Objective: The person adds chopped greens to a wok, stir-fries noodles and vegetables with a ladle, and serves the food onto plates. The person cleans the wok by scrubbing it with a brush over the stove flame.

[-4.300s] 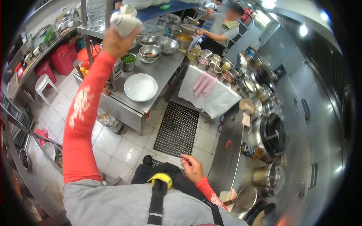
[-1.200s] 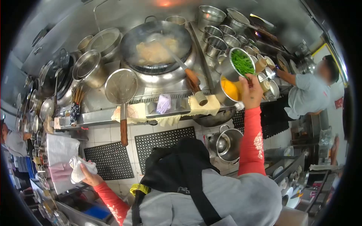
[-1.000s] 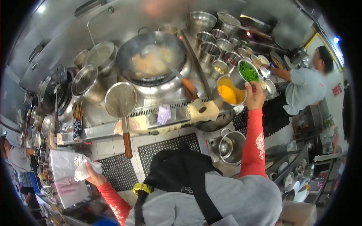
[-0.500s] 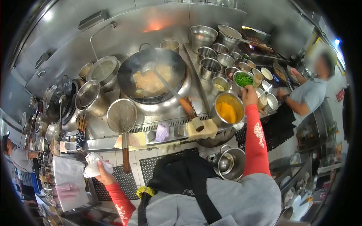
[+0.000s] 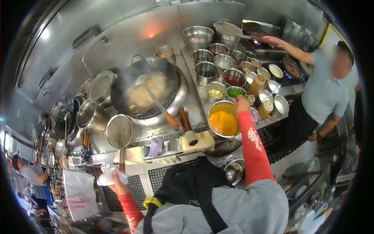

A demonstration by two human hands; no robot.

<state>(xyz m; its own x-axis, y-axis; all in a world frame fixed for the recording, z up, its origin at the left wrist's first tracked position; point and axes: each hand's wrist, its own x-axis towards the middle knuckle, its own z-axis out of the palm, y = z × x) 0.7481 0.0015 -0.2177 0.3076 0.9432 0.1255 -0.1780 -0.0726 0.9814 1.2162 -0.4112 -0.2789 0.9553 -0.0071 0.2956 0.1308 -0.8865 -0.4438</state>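
Note:
My right hand (image 5: 242,104) is closed at the near rim of a metal container of chopped green scallions (image 5: 236,92), its fingertips partly hidden. Just in front of that hand is a steel pot of orange-yellow liquid (image 5: 223,124), and chopped garlic (image 5: 216,93) sits in a container to the left. At lower left my left hand (image 5: 119,185) is wrapped round a folded white cloth (image 5: 111,176). Flat pale food (image 5: 150,91) steams in the black wok (image 5: 117,97), where a ladle with a wooden handle (image 5: 171,121) rests.
A mesh strainer (image 5: 119,132) lies across the counter's front edge. Near it are a bamboo brush (image 5: 187,128) and a purple cloth (image 5: 155,147). Squeeze bottles (image 5: 256,85) and several containers crowd the right. A co-worker (image 5: 325,85) there reaches toward a strainer handle over the back stove.
The view has shifted. My right hand and the scallion container have come nearer the garlic, uncovering a container of red sauce. The co-worker has straightened and reached back to the handle.

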